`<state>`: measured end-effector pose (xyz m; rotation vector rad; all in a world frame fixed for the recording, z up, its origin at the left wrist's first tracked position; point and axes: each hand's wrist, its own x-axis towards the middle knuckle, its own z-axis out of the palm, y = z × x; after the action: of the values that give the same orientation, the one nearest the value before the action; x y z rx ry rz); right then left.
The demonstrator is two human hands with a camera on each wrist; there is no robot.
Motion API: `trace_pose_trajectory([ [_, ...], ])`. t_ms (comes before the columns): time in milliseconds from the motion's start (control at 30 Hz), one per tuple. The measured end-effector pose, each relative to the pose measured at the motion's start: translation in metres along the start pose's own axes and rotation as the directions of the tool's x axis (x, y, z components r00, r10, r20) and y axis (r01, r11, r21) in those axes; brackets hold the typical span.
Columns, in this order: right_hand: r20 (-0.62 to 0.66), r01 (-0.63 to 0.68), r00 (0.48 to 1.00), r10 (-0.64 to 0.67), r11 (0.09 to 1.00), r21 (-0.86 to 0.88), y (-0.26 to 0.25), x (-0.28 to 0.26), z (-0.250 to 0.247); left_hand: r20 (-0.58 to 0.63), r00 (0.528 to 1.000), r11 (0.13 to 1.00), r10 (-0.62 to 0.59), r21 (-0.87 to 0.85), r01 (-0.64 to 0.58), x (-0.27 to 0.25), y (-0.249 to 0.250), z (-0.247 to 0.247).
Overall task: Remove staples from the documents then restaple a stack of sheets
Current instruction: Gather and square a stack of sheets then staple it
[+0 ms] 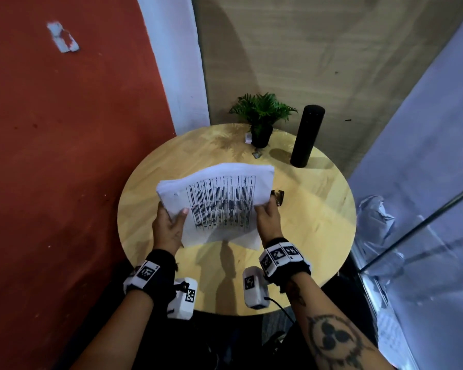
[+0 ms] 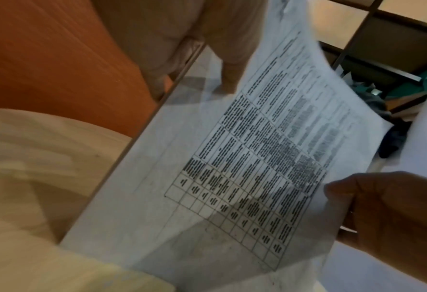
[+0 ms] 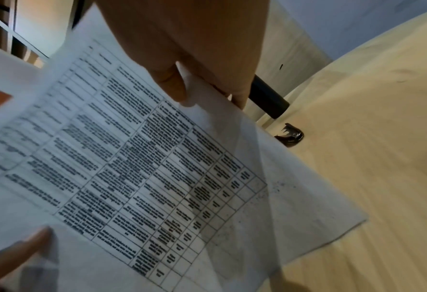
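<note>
A person stands over a round, pale wooden worktop (image 1: 318,236) and holds a stack of sheets (image 1: 219,201) up in the air above it, with both hands. The top sheet carries a printed table of dense black text. The left hand (image 1: 169,225) grips the stack's left edge, its thumb pressed on the top sheet and its fingers curled underneath. The right hand (image 1: 269,217) pinches the right edge in the same way, thumb on top. The paper bows upward between the two hands and casts a shadow on the wood below.

Just beyond the right hand, lying on the worktop, is a small black staple remover (image 3: 290,135) with claw jaws; in the head view it is mostly hidden behind the paper. Whether the sheets are stapled cannot be made out, as the wrist views are blurred.

At the far edge of the worktop stand a small potted plant (image 1: 262,118) with green fronds and, to its right, a tall black cylinder (image 1: 306,136), upright. A red wall (image 1: 64,156) rises on the left.
</note>
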<state>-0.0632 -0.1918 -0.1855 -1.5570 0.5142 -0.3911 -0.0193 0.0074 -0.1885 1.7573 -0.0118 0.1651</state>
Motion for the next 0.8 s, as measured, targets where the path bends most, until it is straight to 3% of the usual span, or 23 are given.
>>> trace_pose_trajectory([
  [133,0.011,0.141,0.99,-0.141,0.987,-0.07,-0.019,-0.012,0.007,-0.019,1.0,1.0,0.01,-0.009,-0.01,0.007,0.004,-0.013],
  [233,0.119,0.21,0.976,-0.181,0.927,-0.311,-0.02,-0.013,0.021,0.071,0.994,0.988,-0.084,-0.122,0.093,0.013,-0.014,-0.034],
  [333,0.24,0.141,0.971,-0.01,0.832,-0.537,-0.011,-0.001,0.046,0.036,0.949,0.94,-0.313,-0.132,0.315,0.019,-0.054,-0.04],
  [467,0.34,0.096,0.92,0.197,0.727,-0.68,0.014,0.027,0.071,-0.034,0.812,0.813,-0.582,-0.027,0.582,0.029,-0.11,-0.031],
  [533,0.353,0.06,0.889,0.29,0.693,-0.719,0.032,0.04,0.071,-0.074,0.749,0.745,-0.659,0.075,0.663,0.032,-0.124,-0.022],
  [600,0.385,0.067,0.847,0.368,0.643,-0.763,0.049,0.053,0.068,-0.131,0.731,0.707,-0.669,0.19,0.681,0.036,-0.125,-0.012],
  [700,0.464,0.222,0.78,0.419,0.508,-0.832,0.062,0.086,0.054,-0.173,0.732,0.691,-0.659,0.245,0.68,0.053,-0.121,0.001],
  [800,0.487,0.396,0.804,0.341,0.304,-0.866,0.05,0.138,0.048,-0.177,0.735,0.676,-0.654,0.299,0.673,0.069,-0.122,0.007],
])
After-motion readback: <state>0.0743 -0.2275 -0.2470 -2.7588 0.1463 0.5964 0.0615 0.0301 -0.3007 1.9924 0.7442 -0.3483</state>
